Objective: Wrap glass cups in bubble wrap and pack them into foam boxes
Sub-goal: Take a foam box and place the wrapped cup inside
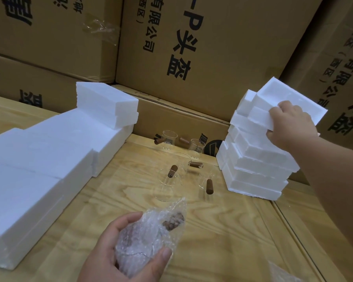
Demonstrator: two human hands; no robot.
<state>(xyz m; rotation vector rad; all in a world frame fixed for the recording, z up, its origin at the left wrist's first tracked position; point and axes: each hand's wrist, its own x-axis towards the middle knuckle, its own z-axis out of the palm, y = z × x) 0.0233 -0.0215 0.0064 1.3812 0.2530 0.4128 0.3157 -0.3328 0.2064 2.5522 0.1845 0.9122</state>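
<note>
The left hand cups the wrapped cup; the right hand grips the top box; tugging may topple the leaning stack onto bare cups.

Black print "P头盔" and "有限公司 (西区)" on centre cardboard carton, "有限公司" (partly cut off) on right carton
</note>
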